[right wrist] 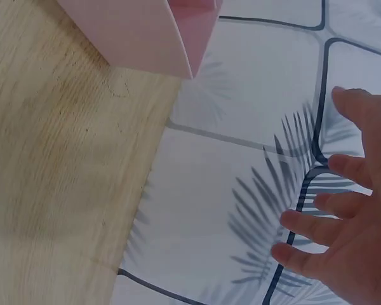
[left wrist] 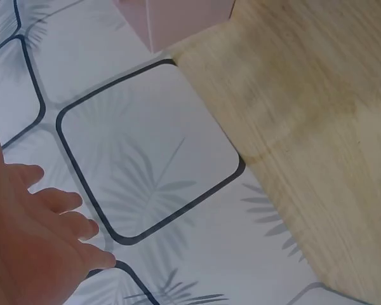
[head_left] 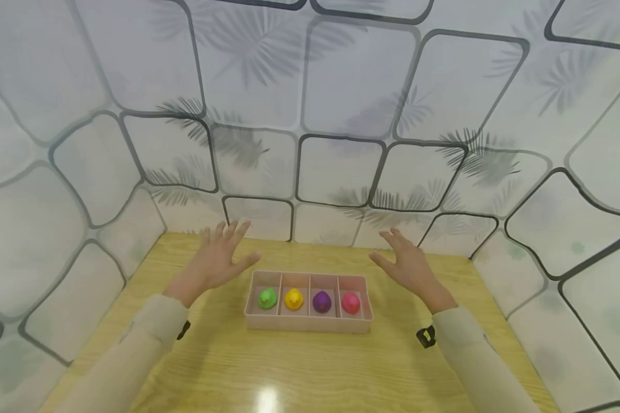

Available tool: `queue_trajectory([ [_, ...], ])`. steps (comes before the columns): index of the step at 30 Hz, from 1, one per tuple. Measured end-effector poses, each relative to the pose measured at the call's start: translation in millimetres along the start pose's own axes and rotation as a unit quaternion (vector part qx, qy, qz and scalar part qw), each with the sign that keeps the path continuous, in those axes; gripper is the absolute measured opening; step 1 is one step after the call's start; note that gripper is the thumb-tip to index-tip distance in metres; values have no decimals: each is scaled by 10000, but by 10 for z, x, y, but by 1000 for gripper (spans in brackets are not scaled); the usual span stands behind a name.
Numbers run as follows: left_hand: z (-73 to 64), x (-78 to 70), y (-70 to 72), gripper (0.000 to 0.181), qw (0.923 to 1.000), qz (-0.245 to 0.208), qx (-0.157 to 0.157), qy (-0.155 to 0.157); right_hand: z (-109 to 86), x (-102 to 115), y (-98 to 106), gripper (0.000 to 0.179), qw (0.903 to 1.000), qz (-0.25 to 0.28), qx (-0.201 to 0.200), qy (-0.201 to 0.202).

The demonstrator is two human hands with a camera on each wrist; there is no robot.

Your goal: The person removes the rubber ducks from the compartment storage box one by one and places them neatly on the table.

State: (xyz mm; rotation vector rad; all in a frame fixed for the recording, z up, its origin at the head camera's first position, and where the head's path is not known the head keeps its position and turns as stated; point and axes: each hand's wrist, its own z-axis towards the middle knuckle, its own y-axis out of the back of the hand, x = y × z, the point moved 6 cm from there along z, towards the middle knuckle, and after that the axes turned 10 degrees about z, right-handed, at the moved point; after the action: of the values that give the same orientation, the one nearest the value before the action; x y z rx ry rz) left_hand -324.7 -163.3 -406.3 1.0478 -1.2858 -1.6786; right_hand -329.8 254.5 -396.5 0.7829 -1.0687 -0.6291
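A pink box [head_left: 307, 323] with compartments in a row stands on the wooden table. From left to right its compartments hold a green duck [head_left: 267, 298], a yellow duck [head_left: 293, 299], a purple duck [head_left: 322, 302] and a pink duck [head_left: 351, 303]. My left hand [head_left: 218, 259] hovers beyond the box's left end, fingers spread, touching nothing. On the other side my right hand [head_left: 406, 265] is held up the same way, apart from the box. Both wrist views show a corner of the box and the hand with nothing in it.
The wooden table [head_left: 310, 373] ends at the back against a wall [head_left: 341, 172] patterned with dark outlines and grey leaves. Similar walls rise at the left and right sides. A dark wrist device [head_left: 426, 336] sits by the right sleeve, another [head_left: 183, 330] by the left.
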Motion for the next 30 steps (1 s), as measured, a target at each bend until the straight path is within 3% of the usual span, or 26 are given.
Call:
queue_trajectory([
  [14, -184, -97, -262, 89, 9992, -376, 24, -166, -56, -17, -110, 39, 9946, 931, -447, 133],
  [22, -244, -161, -405, 88, 9989, -438, 80, -167, -162, -34, -262, 35, 9895, 1434, -161, 2],
  [30, -324, -206, -534, 88, 9990, -362, 69, -253, -296, -90, -453, 38, 9876, 1561, 168, -8],
])
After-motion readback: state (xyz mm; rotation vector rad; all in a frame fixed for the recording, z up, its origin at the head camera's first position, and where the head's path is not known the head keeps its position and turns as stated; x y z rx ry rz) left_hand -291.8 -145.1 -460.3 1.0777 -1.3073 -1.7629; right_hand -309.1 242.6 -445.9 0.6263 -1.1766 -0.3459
